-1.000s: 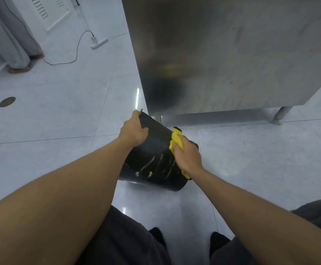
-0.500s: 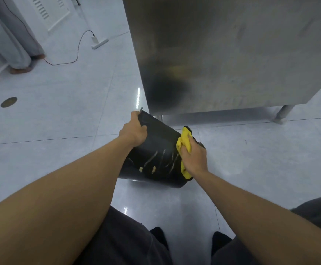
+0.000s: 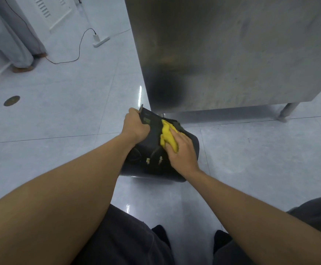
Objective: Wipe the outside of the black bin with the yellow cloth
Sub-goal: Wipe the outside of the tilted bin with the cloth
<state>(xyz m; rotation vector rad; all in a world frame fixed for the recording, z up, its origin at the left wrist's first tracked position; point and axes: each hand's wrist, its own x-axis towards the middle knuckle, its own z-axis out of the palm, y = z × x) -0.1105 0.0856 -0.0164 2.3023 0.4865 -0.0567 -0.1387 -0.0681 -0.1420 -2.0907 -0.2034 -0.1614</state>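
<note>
The black bin [image 3: 152,159] stands tilted on the floor, just in front of a steel cabinet. My left hand [image 3: 134,127] grips its upper left rim and holds it tipped. My right hand [image 3: 182,152] presses the crumpled yellow cloth [image 3: 167,134] flat against the bin's upper outside wall, near the rim. A few pale yellowish smears and specks show lower on the bin's side. Part of the bin's right wall is hidden under my right hand.
A large stainless steel cabinet [image 3: 232,54] on legs [image 3: 287,109] looms right behind the bin. A white power strip [image 3: 100,39] with a black cable lies on the tiled floor at far left, near another person's trouser legs [image 3: 20,41]. A round floor drain [image 3: 11,101] sits left.
My right hand has slid the yellow cloth from the bin's right side up and leftward onto its upper wall. The left hand keeps its grip on the rim.
</note>
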